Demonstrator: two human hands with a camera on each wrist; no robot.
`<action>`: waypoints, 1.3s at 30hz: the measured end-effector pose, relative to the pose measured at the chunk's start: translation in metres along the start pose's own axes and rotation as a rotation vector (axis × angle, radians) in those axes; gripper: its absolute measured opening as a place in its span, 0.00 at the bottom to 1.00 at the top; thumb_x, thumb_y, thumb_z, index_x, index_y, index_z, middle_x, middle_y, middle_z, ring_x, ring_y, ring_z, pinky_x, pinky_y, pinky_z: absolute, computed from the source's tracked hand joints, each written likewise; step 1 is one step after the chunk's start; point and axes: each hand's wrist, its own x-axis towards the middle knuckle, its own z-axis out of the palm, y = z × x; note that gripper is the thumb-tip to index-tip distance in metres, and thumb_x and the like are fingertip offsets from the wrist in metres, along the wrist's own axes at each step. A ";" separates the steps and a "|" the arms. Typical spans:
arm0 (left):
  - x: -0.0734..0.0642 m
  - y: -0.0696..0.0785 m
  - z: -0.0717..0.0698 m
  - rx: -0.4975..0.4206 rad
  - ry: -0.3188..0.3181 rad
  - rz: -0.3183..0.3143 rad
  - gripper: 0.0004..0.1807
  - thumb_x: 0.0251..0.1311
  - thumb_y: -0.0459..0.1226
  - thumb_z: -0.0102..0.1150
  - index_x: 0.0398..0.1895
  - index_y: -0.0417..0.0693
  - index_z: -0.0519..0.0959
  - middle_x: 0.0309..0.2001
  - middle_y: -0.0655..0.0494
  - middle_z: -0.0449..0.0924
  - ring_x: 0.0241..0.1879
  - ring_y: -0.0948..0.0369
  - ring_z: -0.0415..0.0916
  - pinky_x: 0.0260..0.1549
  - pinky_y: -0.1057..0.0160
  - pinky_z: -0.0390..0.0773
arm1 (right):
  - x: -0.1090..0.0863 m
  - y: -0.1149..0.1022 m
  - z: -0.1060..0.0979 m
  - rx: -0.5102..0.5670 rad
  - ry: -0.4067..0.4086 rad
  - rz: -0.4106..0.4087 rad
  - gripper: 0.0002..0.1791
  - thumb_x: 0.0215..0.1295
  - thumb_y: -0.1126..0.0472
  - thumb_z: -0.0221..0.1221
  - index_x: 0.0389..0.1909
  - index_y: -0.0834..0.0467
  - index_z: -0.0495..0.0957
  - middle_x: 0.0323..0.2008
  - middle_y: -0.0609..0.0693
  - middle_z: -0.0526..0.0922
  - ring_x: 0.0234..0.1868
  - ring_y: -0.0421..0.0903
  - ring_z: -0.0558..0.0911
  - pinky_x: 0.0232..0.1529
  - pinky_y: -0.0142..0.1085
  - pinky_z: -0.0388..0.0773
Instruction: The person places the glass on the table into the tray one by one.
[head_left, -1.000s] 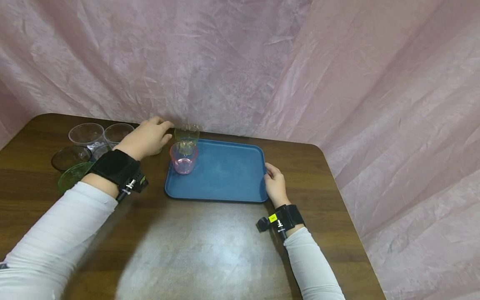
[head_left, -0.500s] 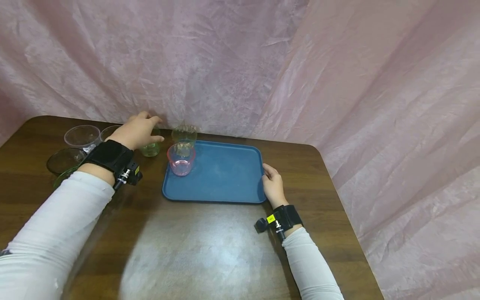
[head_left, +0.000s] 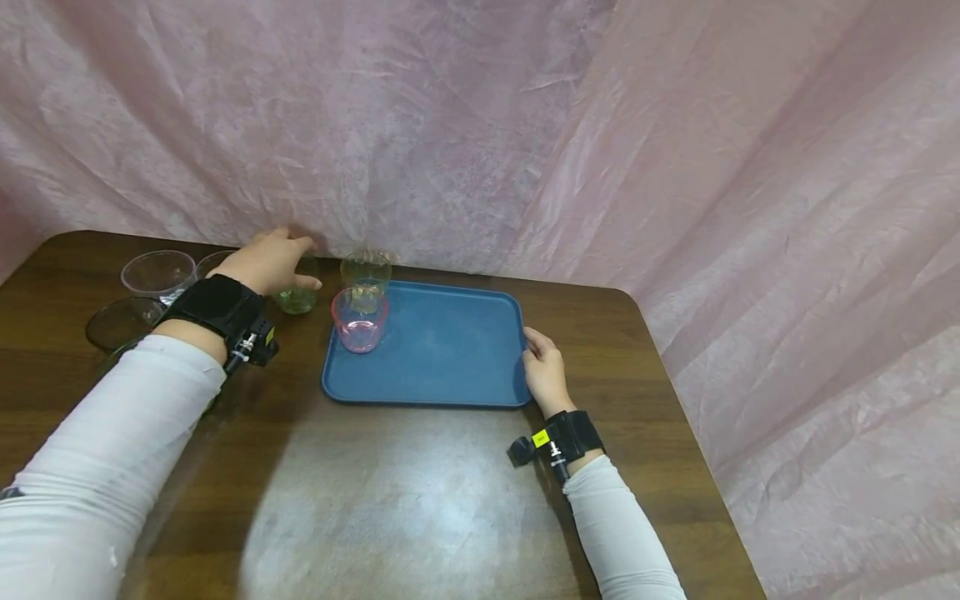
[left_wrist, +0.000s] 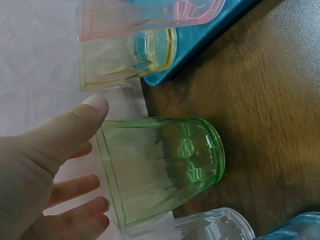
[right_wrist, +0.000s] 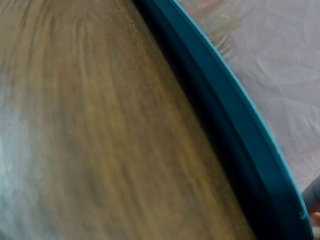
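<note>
My left hand (head_left: 266, 262) reaches over a clear green cup (head_left: 295, 300) at the table's back left. In the left wrist view, its thumb and fingers are spread at the rim of the upright green cup (left_wrist: 167, 165), without visibly gripping it. A blue tray (head_left: 442, 350) lies at the middle of the table. On its left end stands a pink clear cup (head_left: 360, 329), with a yellowish clear cup (head_left: 366, 268) behind it. My right hand (head_left: 546, 371) holds the tray's right edge; the right wrist view shows the tray's rim (right_wrist: 225, 105) and only a bit of that hand.
Left of my left hand stand a colourless cup (head_left: 157, 273) and a dark tinted cup (head_left: 123, 325); others are partly hidden by the arm. A blue-tinted cup (left_wrist: 300, 227) appears in the left wrist view's corner. A pink curtain (head_left: 450, 125) hangs behind the wooden table (head_left: 615, 333).
My left hand has moved left, away from the yellowish cup, to the green cup's rim. The right hand keeps its place on the tray. The head view has shifted slightly.
</note>
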 end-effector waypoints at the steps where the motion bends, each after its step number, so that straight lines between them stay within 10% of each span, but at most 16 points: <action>1: 0.000 0.000 0.001 0.003 0.002 0.004 0.38 0.59 0.48 0.61 0.64 0.30 0.63 0.61 0.19 0.57 0.60 0.25 0.52 0.58 0.28 0.58 | 0.000 0.000 0.000 -0.003 0.000 0.000 0.23 0.68 0.74 0.45 0.63 0.69 0.67 0.64 0.66 0.67 0.65 0.56 0.67 0.66 0.48 0.65; 13: -0.005 -0.003 0.000 0.006 0.020 0.026 0.35 0.59 0.46 0.62 0.61 0.28 0.65 0.59 0.20 0.63 0.60 0.27 0.55 0.58 0.30 0.59 | -0.018 -0.038 -0.006 0.003 -0.033 -0.012 0.22 0.66 0.78 0.43 0.61 0.77 0.64 0.63 0.73 0.65 0.64 0.63 0.66 0.65 0.54 0.65; 22: -0.002 -0.003 0.005 0.029 0.041 0.020 0.35 0.58 0.45 0.63 0.60 0.29 0.67 0.58 0.19 0.63 0.59 0.25 0.55 0.58 0.30 0.59 | -0.003 -0.003 -0.001 0.015 -0.017 -0.011 0.22 0.68 0.74 0.45 0.63 0.70 0.67 0.64 0.67 0.67 0.65 0.57 0.67 0.67 0.49 0.64; 39: -0.006 0.008 0.011 0.051 0.063 0.007 0.35 0.58 0.45 0.63 0.63 0.34 0.65 0.61 0.19 0.57 0.59 0.22 0.51 0.56 0.27 0.60 | -0.003 -0.001 -0.002 0.003 0.002 0.006 0.23 0.68 0.73 0.44 0.63 0.68 0.67 0.64 0.64 0.68 0.65 0.54 0.68 0.66 0.47 0.66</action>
